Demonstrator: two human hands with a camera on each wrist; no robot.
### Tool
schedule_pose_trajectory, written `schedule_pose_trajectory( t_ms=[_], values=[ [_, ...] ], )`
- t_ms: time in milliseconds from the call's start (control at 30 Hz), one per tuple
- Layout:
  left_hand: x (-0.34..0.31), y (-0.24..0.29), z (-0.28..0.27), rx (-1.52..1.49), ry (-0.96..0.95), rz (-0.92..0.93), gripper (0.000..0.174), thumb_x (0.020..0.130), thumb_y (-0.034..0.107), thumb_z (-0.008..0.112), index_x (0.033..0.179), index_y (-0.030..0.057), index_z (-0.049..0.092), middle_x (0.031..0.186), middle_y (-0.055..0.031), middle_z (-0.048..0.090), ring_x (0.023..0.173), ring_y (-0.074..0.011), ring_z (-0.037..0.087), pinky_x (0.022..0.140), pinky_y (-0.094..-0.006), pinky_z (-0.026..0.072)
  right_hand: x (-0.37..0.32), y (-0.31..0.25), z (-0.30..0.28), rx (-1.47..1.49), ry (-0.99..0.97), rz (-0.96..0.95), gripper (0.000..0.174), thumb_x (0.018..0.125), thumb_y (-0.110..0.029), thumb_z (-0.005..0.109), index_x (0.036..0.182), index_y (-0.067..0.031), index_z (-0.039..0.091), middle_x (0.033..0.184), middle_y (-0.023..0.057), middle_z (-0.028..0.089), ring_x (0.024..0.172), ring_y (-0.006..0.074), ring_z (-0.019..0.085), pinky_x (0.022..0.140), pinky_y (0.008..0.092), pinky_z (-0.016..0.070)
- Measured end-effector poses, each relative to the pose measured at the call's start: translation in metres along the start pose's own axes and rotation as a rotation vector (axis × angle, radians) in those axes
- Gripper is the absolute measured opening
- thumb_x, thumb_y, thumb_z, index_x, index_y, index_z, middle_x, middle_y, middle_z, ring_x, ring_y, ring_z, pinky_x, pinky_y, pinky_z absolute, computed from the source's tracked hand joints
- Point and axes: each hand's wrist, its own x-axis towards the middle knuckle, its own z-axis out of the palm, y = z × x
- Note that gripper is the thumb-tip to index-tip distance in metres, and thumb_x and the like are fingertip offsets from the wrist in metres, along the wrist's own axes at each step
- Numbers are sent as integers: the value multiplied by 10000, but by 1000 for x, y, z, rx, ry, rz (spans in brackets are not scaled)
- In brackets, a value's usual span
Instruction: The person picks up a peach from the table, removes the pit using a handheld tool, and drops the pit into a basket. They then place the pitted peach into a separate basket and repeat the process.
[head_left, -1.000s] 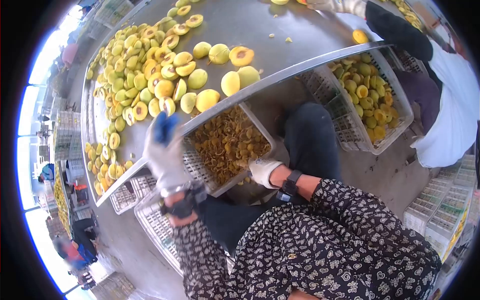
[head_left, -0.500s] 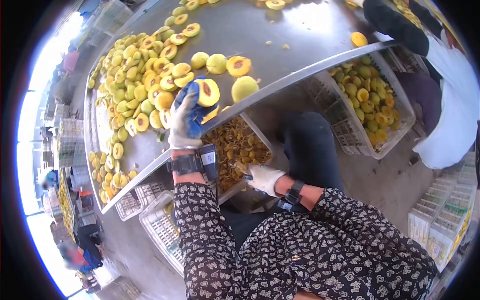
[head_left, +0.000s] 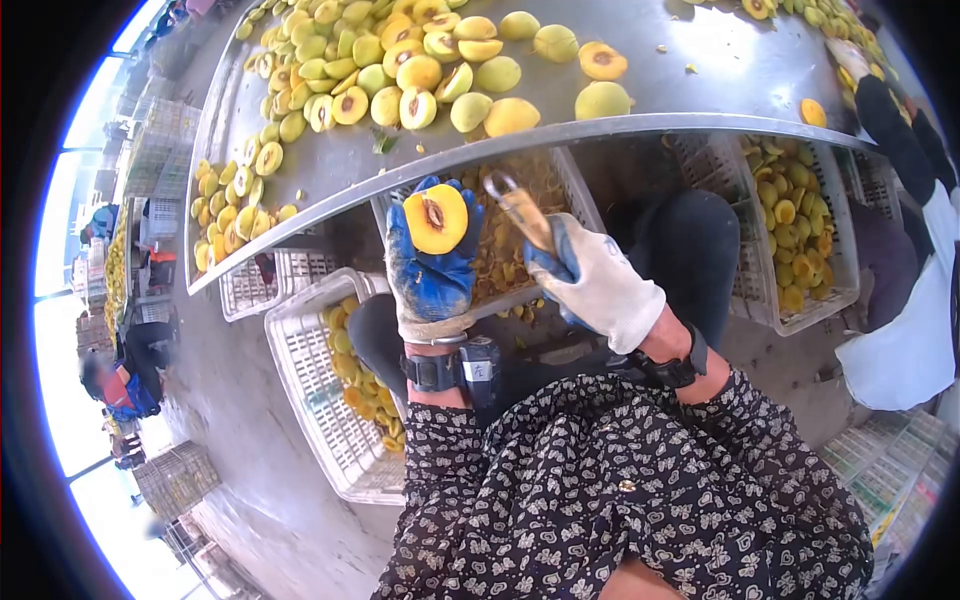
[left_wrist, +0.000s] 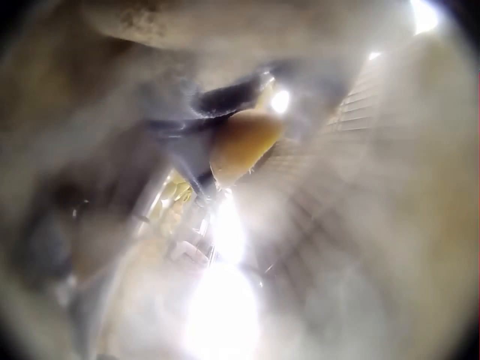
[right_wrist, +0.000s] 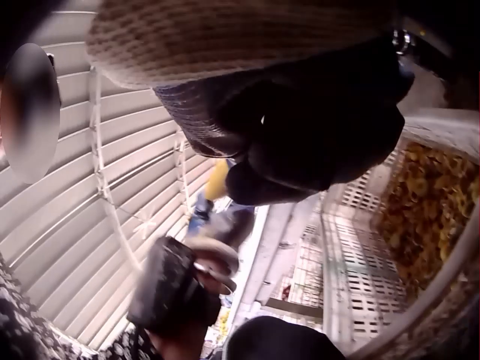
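In the head view the left hand, in a white glove with a blue palm, holds a halved yellow fruit, cut side up with a brown hollow or pit at its middle. To its right, the gloved right hand grips the wooden handle of a tool with a metal loop at its end. The loop is near the fruit and apart from it. Blurred in the left wrist view, the fruit shows its rounded side. Dark glove fingers are curled in the right wrist view.
A metal table bears a heap of halved fruit. Below its edge stands a crate of brown scraps. Another crate holding fruit is at lower left, one more at right. Another person's arm reaches over the table.
The left hand has come back from the table heap with the fruit half. The right hand has risen from over the scrap crate with the tool. The head view has shifted.
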Motion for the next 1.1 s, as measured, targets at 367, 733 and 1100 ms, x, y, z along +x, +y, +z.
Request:
schedule_pose_trajectory(
  t_ms=[367, 733, 1100],
  values=[
    [-9, -14, -7, 218, 54, 61, 465, 949, 425, 380, 1131, 17, 509, 1018, -125, 589, 899, -241, 580, 822, -371, 480, 5, 7, 41, -491, -5, -275, 286, 811, -181, 579, 961, 12, 433, 740, 225, 599, 726, 394, 600, 618, 449, 462],
    [-14, -17, -21, 412, 255, -58, 366, 887, 380, 556, 895, 17, 603, 741, -101, 624, 620, -215, 610, 561, -317, 521, -4, 14, 42, -306, -298, 30, 199, 845, -146, 533, 918, 31, 483, 772, 231, 612, 701, 336, 621, 629, 397, 475],
    [-15, -8, -29, 514, 110, -246, 345, 878, 323, 583, 860, -19, 617, 740, -134, 630, 626, -218, 609, 572, -326, 516, -1, 38, 50, 253, -438, 290, 139, 866, -184, 575, 853, -78, 486, 605, -10, 492, 438, 60, 446, 379, 199, 370]
  ],
)
